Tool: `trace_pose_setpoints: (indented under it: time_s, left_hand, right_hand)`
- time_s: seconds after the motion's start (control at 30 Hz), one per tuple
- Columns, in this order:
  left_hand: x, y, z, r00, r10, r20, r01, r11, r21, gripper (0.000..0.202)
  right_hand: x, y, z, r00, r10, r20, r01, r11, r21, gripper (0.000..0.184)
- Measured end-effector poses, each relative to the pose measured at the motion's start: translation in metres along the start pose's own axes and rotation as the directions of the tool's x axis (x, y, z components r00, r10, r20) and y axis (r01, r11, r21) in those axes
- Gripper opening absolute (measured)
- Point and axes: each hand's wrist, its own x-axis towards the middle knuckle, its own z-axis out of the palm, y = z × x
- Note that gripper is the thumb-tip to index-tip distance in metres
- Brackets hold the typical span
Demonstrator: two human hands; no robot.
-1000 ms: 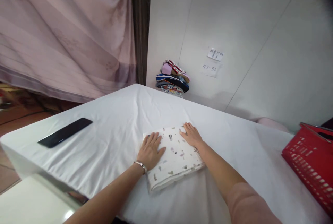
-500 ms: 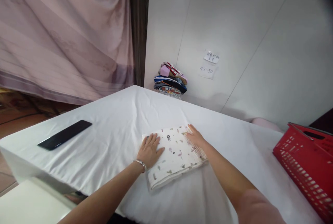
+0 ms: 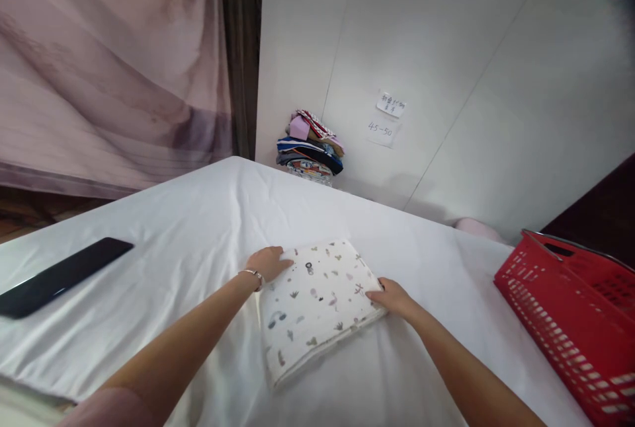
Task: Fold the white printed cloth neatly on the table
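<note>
A folded white cloth [image 3: 317, 295] with small printed figures lies flat on the white-covered table [image 3: 198, 242]. My left hand [image 3: 268, 263] grips its far left edge, fingers curled around the fabric. My right hand [image 3: 393, 296] holds its right edge, fingers tucked against and under the cloth. A bracelet sits on my left wrist.
A red plastic basket [image 3: 570, 321] stands at the table's right edge. A long black flat object [image 3: 54, 276] lies at the left. A stack of folded colourful clothes [image 3: 310, 148] rests behind the table against the wall, beside a paper note [image 3: 384, 121]. A pink curtain hangs at the left.
Both hands have slid off the top of the folded cloth to its left and right edges and closed on them. The camera view has shifted to the right.
</note>
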Motion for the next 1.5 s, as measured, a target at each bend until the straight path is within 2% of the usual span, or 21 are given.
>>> trace_pose_setpoints:
  time_s: [0.1, 0.2, 0.27, 0.37, 0.47, 0.53, 0.63, 0.7, 0.73, 0.8, 0.87, 1.0, 1.17, 1.3, 1.43, 1.5]
  left_hand:
    - [-0.005, -0.007, -0.007, 0.999, -0.031, -0.009, 0.031, 0.998, -0.051, 0.042]
    - [-0.012, -0.018, -0.008, 0.997, -0.073, -0.026, 0.069, 0.990, -0.124, 0.039]
    - [-0.016, -0.024, -0.004, 0.993, -0.117, -0.026, 0.110, 0.976, -0.186, 0.040]
    - [-0.023, -0.027, 0.003, 0.984, -0.176, -0.021, 0.166, 0.956, -0.241, 0.043]
    - [-0.031, -0.023, 0.009, 0.981, -0.193, -0.017, 0.183, 0.953, -0.243, 0.044]
    - [-0.036, -0.020, 0.011, 0.980, -0.196, -0.037, 0.183, 0.955, -0.233, 0.044]
    - [-0.040, -0.017, 0.014, 0.980, -0.184, -0.079, 0.165, 0.966, -0.201, 0.045]
    - [-0.041, -0.017, 0.017, 0.980, -0.176, -0.096, 0.156, 0.970, -0.184, 0.044]
    - [-0.042, -0.017, 0.019, 0.979, -0.174, -0.105, 0.153, 0.971, -0.182, 0.044]
    - [-0.042, -0.018, 0.022, 0.977, -0.171, -0.125, 0.146, 0.971, -0.190, 0.044]
    - [-0.042, -0.020, 0.024, 0.976, -0.162, -0.145, 0.129, 0.969, -0.209, 0.044]
    - [-0.043, -0.022, 0.026, 0.974, -0.173, -0.146, 0.133, 0.959, -0.250, 0.043]
    - [-0.042, -0.023, 0.025, 0.976, -0.166, -0.141, 0.124, 0.956, -0.266, 0.043]
    - [-0.041, -0.024, 0.025, 0.979, -0.152, -0.133, 0.113, 0.958, -0.263, 0.046]
    - [-0.041, -0.023, 0.024, 0.980, -0.148, -0.135, 0.110, 0.961, -0.255, 0.048]
    - [-0.041, -0.022, 0.024, 0.980, -0.148, -0.135, 0.109, 0.960, -0.259, 0.049]
  right_hand:
    - [0.007, -0.007, -0.003, 1.000, -0.026, 0.015, 0.024, 0.992, 0.121, 0.035]
    - [0.032, -0.021, -0.016, 0.996, -0.082, -0.034, 0.087, 0.984, 0.153, 0.049]
    - [0.058, -0.036, -0.027, 0.989, -0.101, -0.108, 0.110, 0.990, 0.090, 0.062]
    - [0.100, -0.062, -0.036, 0.964, -0.153, -0.217, 0.132, 0.985, -0.109, 0.066]
    - [0.125, -0.087, -0.031, 0.949, -0.199, -0.243, 0.129, 0.952, -0.276, 0.062]
    - [0.126, -0.102, -0.019, 0.946, -0.221, -0.236, 0.143, 0.941, -0.308, 0.058]
    - [0.106, -0.123, 0.011, 0.909, -0.358, -0.212, 0.268, 0.893, -0.362, 0.054]
    - [0.084, -0.134, 0.036, 0.832, -0.530, -0.165, 0.433, 0.806, -0.404, 0.053]
    - [0.072, -0.138, 0.049, 0.811, -0.568, -0.140, 0.477, 0.780, -0.405, 0.055]
    - [0.051, -0.142, 0.072, 0.794, -0.607, -0.003, 0.559, 0.733, -0.388, 0.059]
    - [0.037, -0.143, 0.086, 0.803, -0.589, 0.087, 0.574, 0.727, -0.376, 0.060]
    - [0.018, -0.145, 0.091, 0.859, -0.493, 0.138, 0.506, 0.776, -0.378, 0.065]
    - [-0.009, -0.143, 0.095, 0.843, -0.522, 0.132, 0.530, 0.763, -0.371, 0.065]
    - [-0.030, -0.136, 0.103, 0.863, -0.492, 0.113, 0.498, 0.796, -0.343, 0.065]
    - [-0.051, -0.132, 0.106, 0.843, -0.536, 0.045, 0.516, 0.780, -0.355, 0.067]
    - [-0.061, -0.132, 0.104, 0.840, -0.539, 0.059, 0.527, 0.787, -0.319, 0.066]
